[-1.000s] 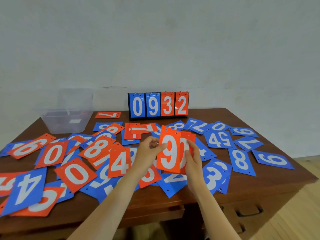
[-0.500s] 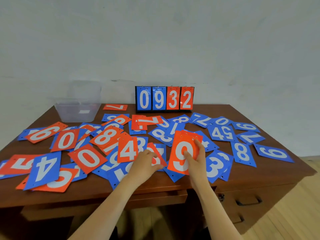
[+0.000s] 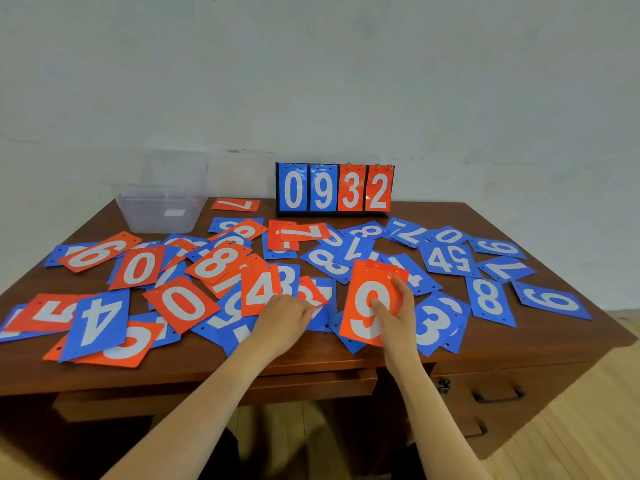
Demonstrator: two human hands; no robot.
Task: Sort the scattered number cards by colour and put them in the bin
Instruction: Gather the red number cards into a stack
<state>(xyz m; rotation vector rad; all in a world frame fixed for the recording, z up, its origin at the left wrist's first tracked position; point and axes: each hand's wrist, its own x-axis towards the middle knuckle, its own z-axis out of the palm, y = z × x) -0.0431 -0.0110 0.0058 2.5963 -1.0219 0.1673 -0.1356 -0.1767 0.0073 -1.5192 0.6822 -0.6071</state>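
Several red and blue number cards lie scattered over the wooden table [image 3: 311,362]. My right hand [image 3: 398,313] grips a small stack of red cards [image 3: 363,306], a white 9 on top, held low over the blue cards near the front edge. My left hand [image 3: 285,315] reaches down onto a red card [image 3: 311,292] just left of the stack, fingertips pinching its edge. The clear plastic bin [image 3: 162,206] stands at the back left of the table, far from both hands.
A small scoreboard [image 3: 334,190] showing 0932 stands at the back middle. Blue cards cover the right half, mixed red and blue the left. A drawer with a dark handle [image 3: 497,396] sits below the front right edge. Wooden floor lies to the right.
The red stack was held up by both hands, then lowered toward the table. My left hand let go of it and moved down left onto a red card.
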